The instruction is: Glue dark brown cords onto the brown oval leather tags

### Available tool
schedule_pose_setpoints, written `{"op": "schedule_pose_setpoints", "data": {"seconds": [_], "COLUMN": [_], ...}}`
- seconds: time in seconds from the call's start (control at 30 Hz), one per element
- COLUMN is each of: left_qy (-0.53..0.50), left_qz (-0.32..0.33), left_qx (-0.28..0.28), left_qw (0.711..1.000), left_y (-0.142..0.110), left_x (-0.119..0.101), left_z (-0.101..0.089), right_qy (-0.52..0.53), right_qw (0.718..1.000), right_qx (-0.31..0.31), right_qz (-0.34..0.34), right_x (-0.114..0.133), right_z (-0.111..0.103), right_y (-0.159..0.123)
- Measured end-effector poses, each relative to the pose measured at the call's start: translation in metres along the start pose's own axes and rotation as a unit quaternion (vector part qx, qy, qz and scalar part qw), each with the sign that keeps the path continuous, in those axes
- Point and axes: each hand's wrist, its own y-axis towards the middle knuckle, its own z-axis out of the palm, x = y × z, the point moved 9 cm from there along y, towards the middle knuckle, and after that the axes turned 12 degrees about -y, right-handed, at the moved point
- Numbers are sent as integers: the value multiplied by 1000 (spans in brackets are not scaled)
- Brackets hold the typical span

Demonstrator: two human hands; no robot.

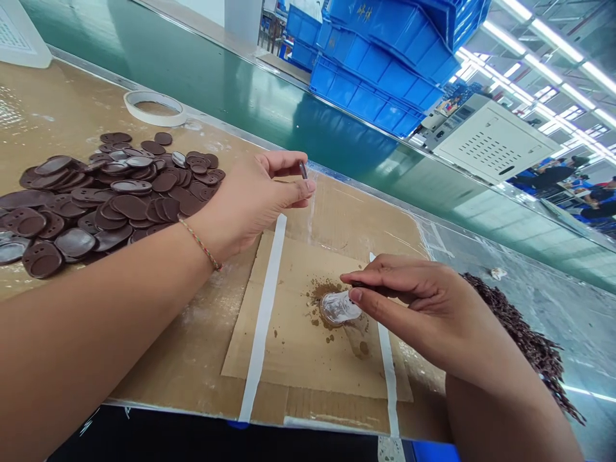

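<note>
My left hand (262, 202) is raised over the board, pinching a small dark brown piece (303, 170) between thumb and forefinger. The piece shows edge-on, so its full outline cannot be told. Lower and to the right, my right hand (418, 298) pinches a thin dark brown strip (359, 283), mostly covered by the fingers. Just below those fingertips is a small clear cup (337, 309) with whitish stuff on it, ringed by brown spots. The cup stands on a cardboard sheet (298, 359) held by white tape strips.
Dark brown oval discs (129, 205) lie heaped at left, near a tape roll (154, 108). At right lies a heap of slender dark pieces (524, 346). Beyond the table runs a green conveyor belt (206, 77), with blue crates (375, 90) and a pale machine (495, 138) behind.
</note>
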Motion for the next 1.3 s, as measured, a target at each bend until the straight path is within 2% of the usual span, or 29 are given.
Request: {"op": "schedule_pose_setpoints", "data": {"seconds": [0.13, 0.23, 0.33, 0.47, 0.57, 0.63, 0.83, 1.0, 1.3], "left_qy": [-5, -10, -12, -18, -22, -31, -45, -52, -37], "left_qz": [-3, -10, -28, -75, -117, -143, -195, -196, -202], "left_qx": [-1, 6, 46, 120, 190, 214, 234, 256, 279], "left_qw": [1000, 1000, 998, 990, 975, 966, 951, 945, 938], "left_y": [-1, -4, -10, -22, -34, -41, -53, -57, -60], "left_x": [-3, -4, -1, 9, 18, 23, 32, 33, 36], "left_z": [1, 5, 15, 33, 49, 55, 61, 65, 69], "right_qy": [92, 207, 319, 412, 422, 430, 431, 433, 422], "right_qw": [993, 971, 938, 900, 896, 894, 889, 875, 883], "right_qx": [-58, -95, -100, -112, -114, -109, -152, -215, -205], "right_qz": [42, 67, 89, 88, 71, 63, 24, 9, -2], "right_x": [-16, -32, -42, -39, -35, -34, -29, -20, -10], "right_z": [-15, -24, -23, -23, -24, -25, -30, -35, -33], "right_y": [-3, -6, -6, -2, -1, -1, -3, -5, -3]}}
